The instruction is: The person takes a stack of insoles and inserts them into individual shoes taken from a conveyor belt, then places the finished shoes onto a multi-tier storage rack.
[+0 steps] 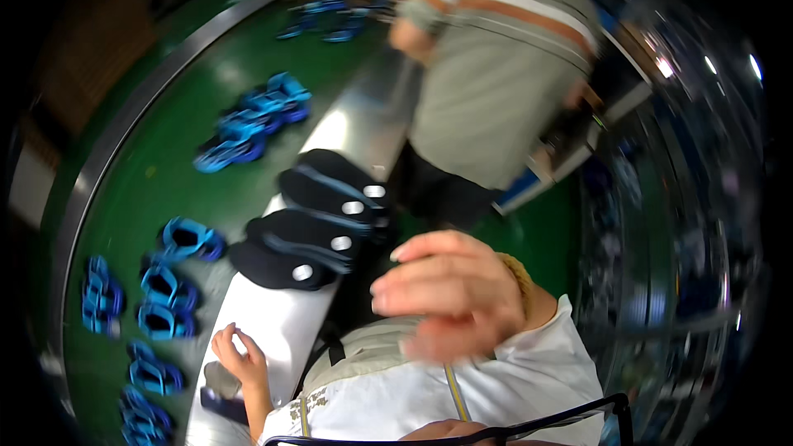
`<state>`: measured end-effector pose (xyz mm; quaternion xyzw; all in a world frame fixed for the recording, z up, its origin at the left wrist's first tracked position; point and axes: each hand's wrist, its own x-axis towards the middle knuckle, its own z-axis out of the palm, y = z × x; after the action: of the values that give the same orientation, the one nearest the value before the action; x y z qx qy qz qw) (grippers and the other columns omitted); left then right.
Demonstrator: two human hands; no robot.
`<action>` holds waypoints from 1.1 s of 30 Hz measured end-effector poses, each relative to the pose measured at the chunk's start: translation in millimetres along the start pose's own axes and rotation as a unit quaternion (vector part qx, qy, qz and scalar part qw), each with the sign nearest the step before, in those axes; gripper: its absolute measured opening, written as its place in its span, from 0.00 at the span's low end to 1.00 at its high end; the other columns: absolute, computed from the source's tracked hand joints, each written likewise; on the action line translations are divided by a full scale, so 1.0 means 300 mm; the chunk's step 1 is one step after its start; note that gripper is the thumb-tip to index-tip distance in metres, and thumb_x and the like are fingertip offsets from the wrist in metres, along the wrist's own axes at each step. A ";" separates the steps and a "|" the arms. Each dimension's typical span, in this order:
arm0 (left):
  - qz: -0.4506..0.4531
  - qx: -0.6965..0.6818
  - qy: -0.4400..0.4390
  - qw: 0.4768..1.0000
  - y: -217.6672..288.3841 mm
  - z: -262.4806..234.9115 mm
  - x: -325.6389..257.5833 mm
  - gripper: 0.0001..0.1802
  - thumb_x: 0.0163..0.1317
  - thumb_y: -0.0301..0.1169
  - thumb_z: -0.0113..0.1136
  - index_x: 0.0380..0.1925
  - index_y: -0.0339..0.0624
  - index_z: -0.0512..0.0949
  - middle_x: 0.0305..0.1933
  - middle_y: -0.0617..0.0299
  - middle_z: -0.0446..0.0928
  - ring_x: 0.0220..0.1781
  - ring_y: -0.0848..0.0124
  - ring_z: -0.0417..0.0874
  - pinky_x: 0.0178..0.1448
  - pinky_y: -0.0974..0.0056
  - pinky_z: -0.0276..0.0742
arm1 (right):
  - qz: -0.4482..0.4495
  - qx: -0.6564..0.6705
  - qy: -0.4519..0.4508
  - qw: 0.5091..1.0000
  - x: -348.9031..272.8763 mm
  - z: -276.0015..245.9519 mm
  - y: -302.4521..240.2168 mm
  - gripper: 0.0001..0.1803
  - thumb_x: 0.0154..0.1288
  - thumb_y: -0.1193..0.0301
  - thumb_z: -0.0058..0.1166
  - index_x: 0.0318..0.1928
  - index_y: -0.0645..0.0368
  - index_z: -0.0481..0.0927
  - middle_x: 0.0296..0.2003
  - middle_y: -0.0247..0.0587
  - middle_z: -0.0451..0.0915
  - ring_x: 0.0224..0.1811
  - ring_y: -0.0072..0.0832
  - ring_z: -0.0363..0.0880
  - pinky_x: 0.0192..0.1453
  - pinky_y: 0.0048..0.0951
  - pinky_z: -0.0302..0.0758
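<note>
My right hand (450,296) is raised in front of my chest, smeared by motion. Its fingers are stretched and apart, with nothing between them. Low on the left, my left hand (239,355) hovers at the bright metal ledge (252,314), fingers loosely curved and no object in them. Beside it on the ledge lies a rounded grey-brown piece (221,380), with a dark item (221,405) partly behind my wrist. Farther along the ledge, several black insoles (281,266) with round white stickers lie overlapping in pairs.
Left of the ledge, a green conveyor belt (149,177) carries several blue sandals (252,120), bounded by a curved metal rail (124,128). Ahead stands another person in a striped grey-green shirt (504,74), close to the ledge. Racks with blurred items (661,264) fill the right side.
</note>
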<state>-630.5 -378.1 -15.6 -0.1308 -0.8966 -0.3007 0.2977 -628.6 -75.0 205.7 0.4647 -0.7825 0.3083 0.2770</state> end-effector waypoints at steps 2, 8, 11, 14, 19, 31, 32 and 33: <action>0.076 -0.128 -0.037 0.988 0.207 0.153 0.089 0.13 0.43 0.14 0.47 0.32 0.33 0.69 0.27 0.53 0.69 0.31 0.58 0.68 0.40 0.61 0.61 | -0.009 -0.076 0.071 0.995 -0.085 -0.166 -0.106 0.15 0.52 0.79 0.44 0.39 0.45 0.70 0.34 0.44 0.74 0.33 0.39 0.76 0.37 0.37 0.73; 0.316 -0.405 -0.271 0.814 1.001 0.579 0.037 0.13 0.42 0.16 0.47 0.32 0.36 0.70 0.26 0.55 0.70 0.28 0.60 0.70 0.34 0.63 0.64 | 0.102 -0.465 0.202 0.856 -0.493 -0.613 -0.505 0.07 0.46 0.75 0.47 0.29 0.51 0.71 0.29 0.41 0.75 0.28 0.39 0.77 0.35 0.37 0.73; 0.429 -0.494 -0.355 0.668 1.274 0.791 -0.175 0.11 0.43 0.18 0.50 0.30 0.37 0.71 0.26 0.56 0.71 0.25 0.59 0.70 0.32 0.62 0.65 | 0.218 -0.542 0.170 0.794 -0.676 -0.725 -0.738 0.09 0.43 0.81 0.49 0.29 0.58 0.72 0.30 0.43 0.75 0.31 0.36 0.76 0.37 0.35 0.72; 0.592 -0.424 -0.495 0.473 1.656 0.765 -0.345 0.09 0.44 0.21 0.51 0.29 0.40 0.72 0.24 0.58 0.72 0.25 0.60 0.72 0.32 0.61 0.65 | 0.491 -0.510 0.098 0.699 -0.969 -0.707 -0.883 0.14 0.55 0.71 0.46 0.42 0.61 0.72 0.35 0.42 0.71 0.30 0.34 0.69 0.42 0.29 0.67; 0.465 -0.433 -0.716 0.289 1.951 0.809 -0.574 0.11 0.50 0.27 0.52 0.36 0.40 0.71 0.26 0.59 0.73 0.27 0.68 0.75 0.34 0.66 0.68 | 0.802 -0.327 0.095 0.491 -1.364 -0.601 -1.068 0.21 0.58 0.60 0.43 0.48 0.60 0.68 0.36 0.47 0.73 0.36 0.37 0.73 0.42 0.34 0.68; 0.451 -0.562 -0.572 0.392 2.936 1.108 -0.847 0.04 0.51 0.23 0.52 0.28 0.36 0.73 0.27 0.59 0.73 0.31 0.71 0.73 0.34 0.70 0.66 | 0.926 -0.230 0.210 0.213 -1.970 -0.925 -1.476 0.30 0.53 0.53 0.45 0.53 0.58 0.63 0.45 0.53 0.69 0.44 0.46 0.70 0.50 0.36 0.66; 0.394 -0.558 -0.635 0.362 3.026 1.107 -0.873 0.04 0.53 0.24 0.51 0.30 0.36 0.72 0.27 0.60 0.73 0.29 0.76 0.72 0.32 0.73 0.66 | 0.932 -0.244 0.206 0.174 -2.004 -0.963 -1.505 0.30 0.53 0.53 0.45 0.53 0.58 0.62 0.45 0.53 0.69 0.45 0.46 0.69 0.50 0.36 0.66; 0.386 -0.539 -0.670 0.334 3.097 1.098 -0.907 0.05 0.54 0.24 0.50 0.31 0.35 0.72 0.27 0.60 0.73 0.30 0.76 0.73 0.32 0.73 0.67 | 0.925 -0.249 0.231 0.169 -2.038 -0.958 -1.536 0.31 0.53 0.52 0.45 0.53 0.57 0.62 0.44 0.53 0.70 0.45 0.45 0.69 0.50 0.35 0.66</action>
<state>-181.6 539.2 34.9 -0.7515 -0.2868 -0.3810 -0.4560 81.0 303.6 57.8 -0.7858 -0.5748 0.2209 0.0583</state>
